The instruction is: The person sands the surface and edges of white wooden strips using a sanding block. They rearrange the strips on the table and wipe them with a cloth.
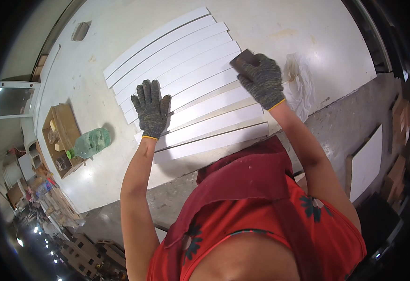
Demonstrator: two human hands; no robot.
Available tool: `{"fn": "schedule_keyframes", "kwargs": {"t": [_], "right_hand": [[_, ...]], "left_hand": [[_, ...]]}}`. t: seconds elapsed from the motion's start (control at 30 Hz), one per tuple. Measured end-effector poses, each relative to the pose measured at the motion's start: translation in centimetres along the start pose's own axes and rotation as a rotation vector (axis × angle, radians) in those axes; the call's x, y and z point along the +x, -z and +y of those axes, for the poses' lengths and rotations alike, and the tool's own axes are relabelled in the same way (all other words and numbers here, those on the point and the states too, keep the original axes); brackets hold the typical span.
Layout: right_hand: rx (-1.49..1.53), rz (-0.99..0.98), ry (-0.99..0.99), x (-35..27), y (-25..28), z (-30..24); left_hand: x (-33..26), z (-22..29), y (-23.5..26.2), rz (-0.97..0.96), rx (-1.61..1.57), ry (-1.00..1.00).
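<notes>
Several long white strips (pixel 186 77) lie side by side on a pale worktable, slanting up to the right. My left hand (pixel 151 110), in a dark grey knit glove with a yellow cuff edge, rests flat on the left part of the strips with its fingers stretched out. At the right ends of the strips, my right hand (pixel 265 82), gloved the same way, grips a dark brown sanding block (pixel 243 60). The block sits against the strip ends; its underside is hidden. The nearest strips lie with wider gaps between them.
Left of the strips are a green-tinted plastic bottle (pixel 92 143) on its side and an open cardboard box (pixel 66 122) with small items. Crumpled clear plastic (pixel 298 86) lies beside my right hand. A grey object (pixel 80 31) sits far left. White panel (pixel 366 161) stands off the table's right.
</notes>
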State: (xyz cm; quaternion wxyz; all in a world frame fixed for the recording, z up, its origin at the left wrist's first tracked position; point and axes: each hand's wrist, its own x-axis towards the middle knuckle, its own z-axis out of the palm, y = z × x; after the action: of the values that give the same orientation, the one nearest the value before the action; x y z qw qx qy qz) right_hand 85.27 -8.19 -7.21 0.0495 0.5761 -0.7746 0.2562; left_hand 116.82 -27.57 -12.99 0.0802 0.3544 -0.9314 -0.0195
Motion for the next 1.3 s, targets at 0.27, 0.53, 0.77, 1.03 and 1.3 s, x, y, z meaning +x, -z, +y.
{"fn": "schedule_keyframes", "kwargs": {"t": [0.27,0.53,0.77,1.03,1.3], "right_hand": [[-0.293,-0.101,-0.165,0.0,1.7,3.7],[-0.087,-0.034,-0.073,0.4,2.7,2.1],[-0.179,-0.1,0.01,0.6,1.3,3.6],[-0.29,-0.172,0.006,0.9,0.7,2.1],[-0.285,-0.072,0.128,1.5,2.6,3.7]], "left_hand": [[0.1,0.3,0.0,-0.011,-0.01,0.012],[0.1,0.3,0.2,-0.033,0.033,0.011],[-0.1,0.1,0.3,-0.025,-0.001,0.02],[0.2,0.2,-0.1,0.0,0.003,0.021],[0.2,0.2,0.1,-0.005,0.042,0.017]]}}
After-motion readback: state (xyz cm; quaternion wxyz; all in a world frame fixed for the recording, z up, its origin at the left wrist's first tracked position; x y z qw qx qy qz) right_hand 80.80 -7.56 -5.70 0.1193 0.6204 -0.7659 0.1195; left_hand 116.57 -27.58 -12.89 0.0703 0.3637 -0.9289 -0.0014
